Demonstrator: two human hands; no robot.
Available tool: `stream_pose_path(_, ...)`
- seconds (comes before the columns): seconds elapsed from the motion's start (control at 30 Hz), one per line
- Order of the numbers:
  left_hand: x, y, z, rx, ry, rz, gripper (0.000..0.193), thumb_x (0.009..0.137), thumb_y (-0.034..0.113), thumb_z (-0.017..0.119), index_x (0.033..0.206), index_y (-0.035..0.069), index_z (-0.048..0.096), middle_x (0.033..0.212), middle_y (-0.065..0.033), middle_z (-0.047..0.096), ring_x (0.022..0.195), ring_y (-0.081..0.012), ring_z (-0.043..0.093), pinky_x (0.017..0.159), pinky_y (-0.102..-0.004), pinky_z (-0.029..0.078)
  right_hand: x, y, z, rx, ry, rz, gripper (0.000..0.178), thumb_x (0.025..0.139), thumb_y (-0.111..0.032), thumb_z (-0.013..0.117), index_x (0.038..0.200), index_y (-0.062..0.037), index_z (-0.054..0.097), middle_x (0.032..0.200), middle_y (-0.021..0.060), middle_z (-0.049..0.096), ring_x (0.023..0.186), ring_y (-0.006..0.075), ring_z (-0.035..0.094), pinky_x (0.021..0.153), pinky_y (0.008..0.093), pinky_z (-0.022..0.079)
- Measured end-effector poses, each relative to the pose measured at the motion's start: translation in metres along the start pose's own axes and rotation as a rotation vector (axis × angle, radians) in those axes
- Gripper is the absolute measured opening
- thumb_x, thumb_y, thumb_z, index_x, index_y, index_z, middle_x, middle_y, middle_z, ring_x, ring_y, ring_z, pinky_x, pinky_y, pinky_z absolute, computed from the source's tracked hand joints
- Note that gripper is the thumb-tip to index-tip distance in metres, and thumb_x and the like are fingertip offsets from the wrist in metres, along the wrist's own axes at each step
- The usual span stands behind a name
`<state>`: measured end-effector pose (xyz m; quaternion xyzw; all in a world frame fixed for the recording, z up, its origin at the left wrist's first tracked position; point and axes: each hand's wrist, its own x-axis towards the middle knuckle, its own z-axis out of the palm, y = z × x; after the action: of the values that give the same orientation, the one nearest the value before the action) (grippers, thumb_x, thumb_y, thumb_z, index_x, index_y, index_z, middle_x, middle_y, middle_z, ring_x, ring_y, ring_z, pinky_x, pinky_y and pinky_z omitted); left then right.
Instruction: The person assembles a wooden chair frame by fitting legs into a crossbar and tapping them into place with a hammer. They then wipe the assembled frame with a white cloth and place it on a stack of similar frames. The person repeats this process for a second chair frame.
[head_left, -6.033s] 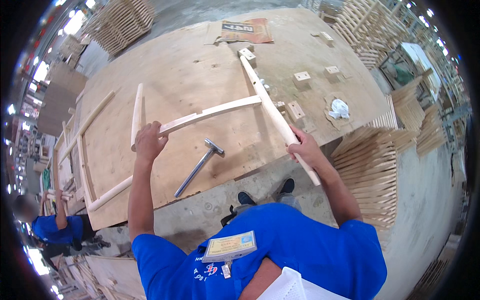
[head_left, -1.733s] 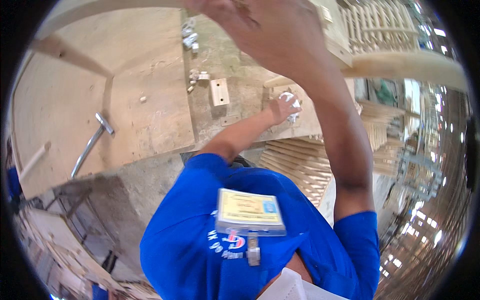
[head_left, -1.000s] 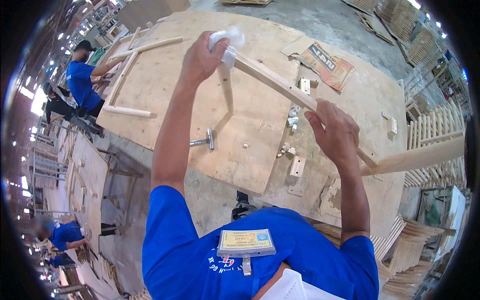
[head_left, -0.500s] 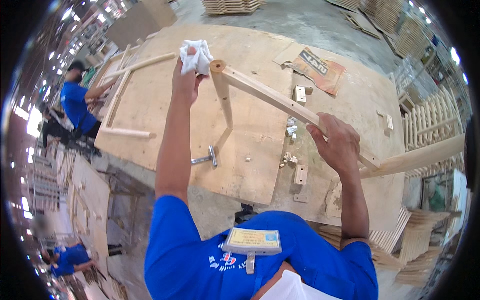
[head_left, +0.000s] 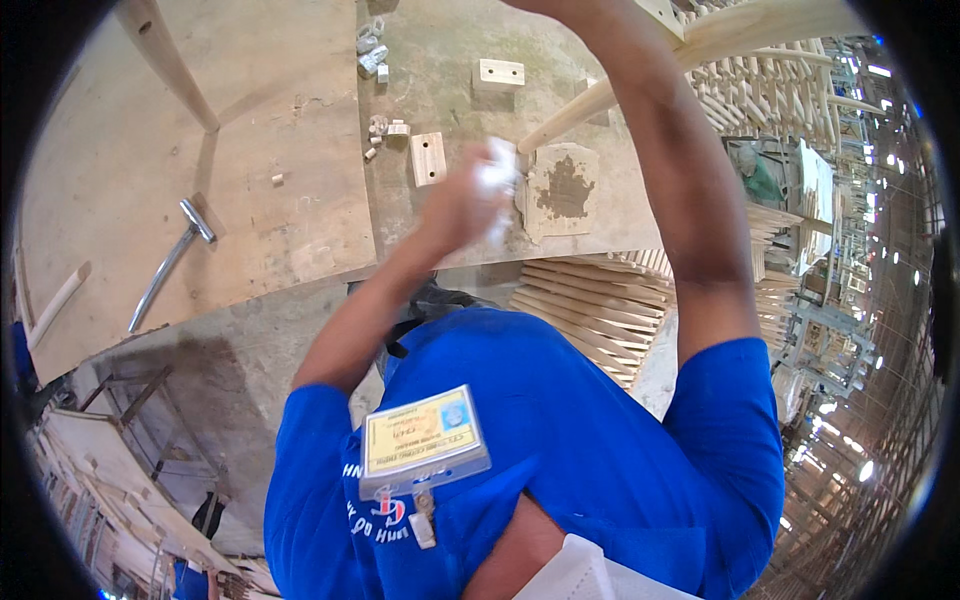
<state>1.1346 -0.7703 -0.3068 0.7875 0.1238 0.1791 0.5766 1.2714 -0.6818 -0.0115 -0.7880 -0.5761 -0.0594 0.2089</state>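
Observation:
My left hand (head_left: 462, 205), smeared by motion, is closed round a crumpled white cloth (head_left: 497, 180). The cloth is beside the lower end of a round wooden leg (head_left: 565, 115). That leg slants up to the right, passing behind my right forearm (head_left: 695, 190). Near the top edge a flat rail (head_left: 662, 15) meets the leg. My right arm reaches up past the top edge, and its hand is cut off from view. Another round leg (head_left: 170, 60), with a hole in it, stands at the upper left.
A metal hammer (head_left: 175, 260) lies on the plywood table (head_left: 300, 130). Two-holed wooden blocks (head_left: 428, 160) and small foil-like pieces (head_left: 372, 58) are near the middle. A stained sheet (head_left: 562, 190) lies by the table edge. Stacked wooden slats (head_left: 590, 300) are below it.
My view has swung to the right and downward. My left hand has brought the cloth from the far leg's top to the near leg's end. My right hand has passed out of view.

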Motion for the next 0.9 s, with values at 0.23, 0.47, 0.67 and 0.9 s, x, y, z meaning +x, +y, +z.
stream_pose_path(0.23, 0.042, -0.016, 0.094, 0.753, -0.379, 0.185, 0.067, 0.089, 0.056, 0.073, 0.141, 0.014, 0.063, 0.160, -0.0200, 0.043, 0.138, -0.0408, 0.053, 0.111, -0.0473, 0.048, -0.014, -0.007, 0.014, -0.080, -0.039, 0.032, 0.054, 0.098, -0.055, 0.062, 0.120, -0.0066, 0.065, 0.104, 0.0245, 0.073, 0.104, 0.0455, 0.069, 0.091, 0.0529, 0.052)
stream_pose_path(0.47, -0.037, -0.042, -0.072, 0.223, 0.177, 0.005, 0.026, 0.098, 0.028, 0.067, 0.112, 0.009, 0.076, 0.107, -0.0129, 0.075, 0.107, -0.0329, 0.069, 0.096, -0.0433, 0.055, -0.006, -0.011, 0.013, -0.079, -0.114, 0.121, 0.070, 0.098, -0.069, 0.056, 0.135, -0.0110, 0.061, 0.117, 0.0250, 0.071, 0.116, 0.0437, 0.066, 0.097, 0.0535, 0.050)
stream_pose_path(0.67, -0.116, -0.065, -0.267, 0.694, 0.591, -0.243, 0.024, 0.096, 0.014, 0.067, 0.118, 0.008, 0.074, 0.113, -0.0167, 0.072, 0.107, -0.0344, 0.068, 0.092, -0.0438, 0.056, -0.007, 0.006, 0.031, -0.119, 0.039, 0.004, 0.051, 0.100, -0.062, 0.059, 0.119, -0.0145, 0.068, 0.097, 0.0170, 0.076, 0.096, 0.0395, 0.073, 0.083, 0.0513, 0.055)
stream_pose_path(0.9, -0.097, -0.097, -0.285, 0.807, 0.370, -0.173, 0.009, 0.091, 0.015, 0.070, 0.099, 0.010, 0.071, 0.107, -0.0147, 0.070, 0.103, -0.0360, 0.066, 0.091, -0.0436, 0.055, -0.007, -0.020, 0.014, -0.022, 0.015, 0.017, 0.042, 0.100, -0.052, 0.066, 0.114, -0.0121, 0.066, 0.081, 0.0151, 0.071, 0.081, 0.0364, 0.072, 0.074, 0.0478, 0.054)
